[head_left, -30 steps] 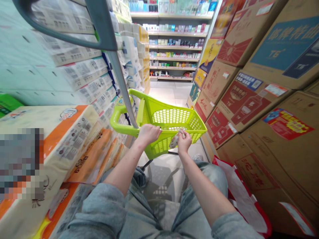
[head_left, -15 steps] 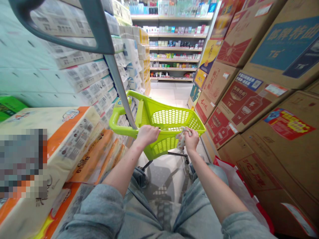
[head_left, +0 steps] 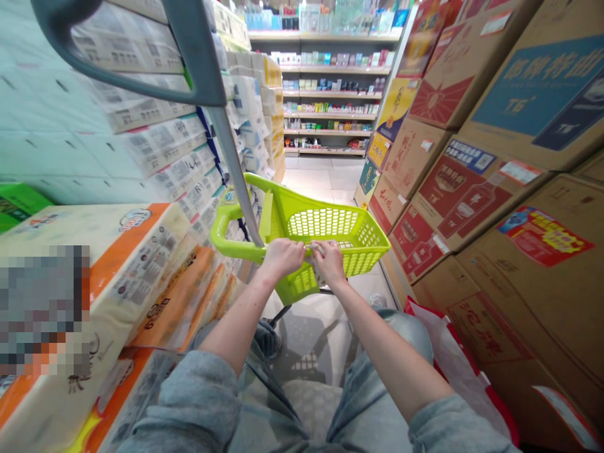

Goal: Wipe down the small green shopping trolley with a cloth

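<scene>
Left hand, mine: fingers curled on the near rim of the green cart basket. Right hand, mine: fingers pinched closed on a pale, spotted cloth, at the same rim, just beside the left. Basket position: directly ahead of me, above the tiled floor. Metal pole: slanting up to a grey handle. Printed cartons: stacked to the right.
</scene>
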A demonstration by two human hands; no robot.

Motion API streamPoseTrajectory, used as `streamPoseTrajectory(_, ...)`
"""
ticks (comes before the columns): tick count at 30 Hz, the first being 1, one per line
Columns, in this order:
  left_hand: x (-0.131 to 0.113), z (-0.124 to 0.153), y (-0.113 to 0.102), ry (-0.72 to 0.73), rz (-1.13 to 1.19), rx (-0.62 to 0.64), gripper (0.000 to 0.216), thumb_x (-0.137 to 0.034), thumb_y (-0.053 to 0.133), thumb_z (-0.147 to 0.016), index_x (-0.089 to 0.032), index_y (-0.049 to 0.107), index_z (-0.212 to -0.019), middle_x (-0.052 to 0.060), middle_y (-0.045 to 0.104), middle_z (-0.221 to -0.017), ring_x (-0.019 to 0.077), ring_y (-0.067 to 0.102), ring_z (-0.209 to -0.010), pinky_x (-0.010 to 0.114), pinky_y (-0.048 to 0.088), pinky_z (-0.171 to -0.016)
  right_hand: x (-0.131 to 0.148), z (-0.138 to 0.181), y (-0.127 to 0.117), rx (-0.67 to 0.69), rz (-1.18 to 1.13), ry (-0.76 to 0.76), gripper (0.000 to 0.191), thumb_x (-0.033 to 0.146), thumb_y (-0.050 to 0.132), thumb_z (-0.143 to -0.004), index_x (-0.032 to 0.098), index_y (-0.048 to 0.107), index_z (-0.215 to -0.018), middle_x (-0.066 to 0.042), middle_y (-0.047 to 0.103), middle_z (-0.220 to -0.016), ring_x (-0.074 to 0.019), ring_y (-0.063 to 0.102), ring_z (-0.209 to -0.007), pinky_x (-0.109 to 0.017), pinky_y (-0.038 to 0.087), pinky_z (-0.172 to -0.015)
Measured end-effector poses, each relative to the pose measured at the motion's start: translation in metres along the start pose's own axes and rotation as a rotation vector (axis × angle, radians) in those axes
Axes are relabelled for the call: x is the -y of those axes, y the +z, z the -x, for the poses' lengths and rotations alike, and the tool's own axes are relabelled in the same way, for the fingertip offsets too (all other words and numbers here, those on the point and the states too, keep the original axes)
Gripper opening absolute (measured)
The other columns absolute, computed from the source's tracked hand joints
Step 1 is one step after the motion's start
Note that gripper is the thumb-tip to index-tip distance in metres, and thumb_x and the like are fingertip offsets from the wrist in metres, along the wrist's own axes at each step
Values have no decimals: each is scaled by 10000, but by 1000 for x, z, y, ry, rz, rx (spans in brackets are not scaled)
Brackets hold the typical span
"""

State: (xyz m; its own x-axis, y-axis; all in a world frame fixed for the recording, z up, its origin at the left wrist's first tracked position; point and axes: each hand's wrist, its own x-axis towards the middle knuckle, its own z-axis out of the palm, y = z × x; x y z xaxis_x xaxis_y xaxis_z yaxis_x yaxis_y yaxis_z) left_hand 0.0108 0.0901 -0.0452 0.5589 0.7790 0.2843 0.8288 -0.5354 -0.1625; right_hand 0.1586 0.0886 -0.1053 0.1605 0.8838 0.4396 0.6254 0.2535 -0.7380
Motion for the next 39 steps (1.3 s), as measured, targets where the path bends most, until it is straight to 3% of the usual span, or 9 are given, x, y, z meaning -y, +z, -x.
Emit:
streamPoseTrajectory(8, 1, 4, -7, 28, 30, -9, 247, -237, 365, -905, -136, 588, -937, 105, 666, -815, 209, 622, -803, 304, 412, -714, -9, -13, -15, 268, 211, -255, 155, 226, 584, -825, 242, 681, -945, -37, 652, -884, -196, 511, -816, -313, 379, -785)
streamPoseTrajectory(12, 6, 8, -10, 98, 103, -75, 232, -219, 375, -905, -163, 575, -1007, 94, 649, -921, 204, 582, -911, 323, 416, -814, -15, -14, -21, 271, 224, -288, 157, 240, 595, -829, 247, 669, -967, -31, 656, -905, -189, 510, -809, -299, 371, -768)
streamPoseTrajectory(20, 27, 34, -25, 155, 187, -366, 237, -197, 364, -914, -186, 572, -1028, 83, 631, -985, 195, 543, -955, 337, 425, -855, -29, -20, -23, 222, 263, -292, 138, 251, 597, -825, 234, 666, -943, -38, 657, -899, -202, 520, -847, -298, 377, -767)
streamPoseTrajectory(23, 35, 40, -30, 72, 153, -472, 201, -215, 409, -904, -207, 555, -1043, 77, 615, -1008, 200, 534, -988, 355, 410, -884, -37, -24, -25, 207, 261, -286, 149, 248, 591, -821, 218, 665, -947, -47, 659, -906, -206, 531, -854, -302, 387, -771)
streamPoseTrajectory(27, 38, 33, -29, -197, 202, -620, 225, -325, 469, -891, -179, 498, -1060, 109, 578, -1045, 213, 534, -1012, 354, 429, -864, -44, -30, -30, 184, 233, -262, 147, 238, 571, -813, 211, 675, -914, -45, 666, -889, -209, 555, -857, -312, 401, -777)
streamPoseTrajectory(29, 35, 25, -30, -321, 245, -558, 330, -405, 459, -893, -156, 454, -1109, 119, 585, -1040, 207, 567, -967, 317, 455, -784, -46, -32, -33, 173, 201, -250, 157, 233, 561, -809, 212, 681, -909, -44, 669, -886, -210, 566, -863, -315, 407, -786)
streamPoseTrajectory(34, 18, 8, -43, -500, 100, -100, 530, -556, 347, -898, -126, 402, -1204, 95, 671, -811, 250, 659, -783, 298, 450, -661, -57, -29, -35, 121, 32, -192, 241, 283, 532, -818, 210, 681, -992, -57, 659, -981, -215, 571, -944, -338, 424, -850)
streamPoseTrajectory(36, 15, 5, -48, -492, 39, -7, 540, -567, 310, -902, -126, 411, -1196, 104, 686, -797, 267, 669, -762, 308, 451, -657, -70, -22, -36, -5, -26, -113, 300, 326, 509, -824, 186, 672, -1033, -88, 631, -1064, -222, 559, -991, -352, 420, -886)
streamPoseTrajectory(39, 15, 3, -51, -466, -2, 18, 523, -551, 288, -911, -120, 421, -1175, 113, 696, -814, 267, 676, -760, 305, 452, -655, -94, -11, -39, -266, 4, 102, 373, 387, 500, -806, 123, 669, -1010, -143, 621, -1041, -251, 545, -990, -390, 405, -908)
